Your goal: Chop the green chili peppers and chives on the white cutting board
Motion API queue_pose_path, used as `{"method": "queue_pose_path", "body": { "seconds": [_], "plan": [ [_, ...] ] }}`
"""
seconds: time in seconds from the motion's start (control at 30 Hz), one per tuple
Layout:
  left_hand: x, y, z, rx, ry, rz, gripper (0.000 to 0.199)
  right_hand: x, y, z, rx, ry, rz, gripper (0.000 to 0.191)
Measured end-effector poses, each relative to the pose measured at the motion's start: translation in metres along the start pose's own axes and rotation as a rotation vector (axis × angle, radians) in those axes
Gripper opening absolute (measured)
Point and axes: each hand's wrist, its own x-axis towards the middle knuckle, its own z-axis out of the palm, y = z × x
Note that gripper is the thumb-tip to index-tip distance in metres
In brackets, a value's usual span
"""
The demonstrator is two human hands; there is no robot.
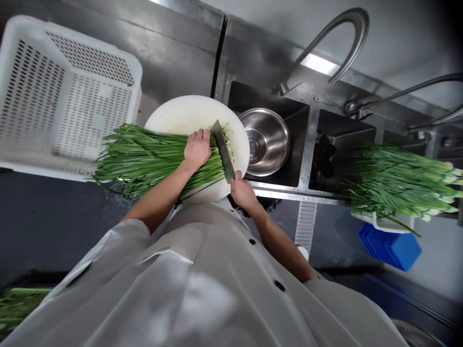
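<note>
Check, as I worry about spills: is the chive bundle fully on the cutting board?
Only partly on: the chive bundle extends past the left edge of the cutting board.

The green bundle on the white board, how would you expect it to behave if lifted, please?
The green bundle would probably sag, since its long, thin leaves curve where they extend past the white board. It may also splay apart, as those ends fan out and no tie shows.
</note>
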Motion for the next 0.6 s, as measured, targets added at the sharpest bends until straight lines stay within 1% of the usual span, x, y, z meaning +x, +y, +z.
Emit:
{"method": "queue_pose_path", "body": {
  "seconds": [0.1,0.2,0.27,0.3,0.37,0.43,0.53,0.6],
  "plan": [
    [0.000,-0.002,-0.001,0.020,-0.001,0.009,0.040,-0.018,-0.003,-0.025,-0.001,0.018,-0.021,0.029],
    [-0.001,-0.001,-0.003,0.018,-0.006,0.022,0.039,-0.040,-0.011,-0.047,-0.031,-0.037,-0.037,0.030],
    [-0.002,0.000,-0.003,0.006,-0.006,0.020,0.038,-0.045,-0.017,-0.055,-0.045,-0.084,-0.052,0.031],
    [-0.002,0.001,-0.003,0.001,-0.010,0.022,0.038,-0.042,-0.020,-0.057,-0.043,-0.100,-0.062,0.031],
    [-0.001,0.001,-0.004,-0.005,-0.024,0.030,0.039,-0.027,-0.024,-0.056,-0.022,-0.107,-0.081,0.032],
    [-0.001,0.002,-0.004,0.005,-0.035,0.043,0.038,-0.002,-0.030,-0.048,0.012,-0.090,-0.095,0.034],
    [-0.001,0.003,-0.004,0.043,-0.031,0.046,0.037,0.040,-0.043,-0.033,0.062,-0.028,-0.085,0.035],
    [-0.002,0.003,-0.005,0.057,-0.022,0.032,0.036,0.056,-0.050,-0.030,0.075,0.011,-0.091,0.036]
  ]
}}
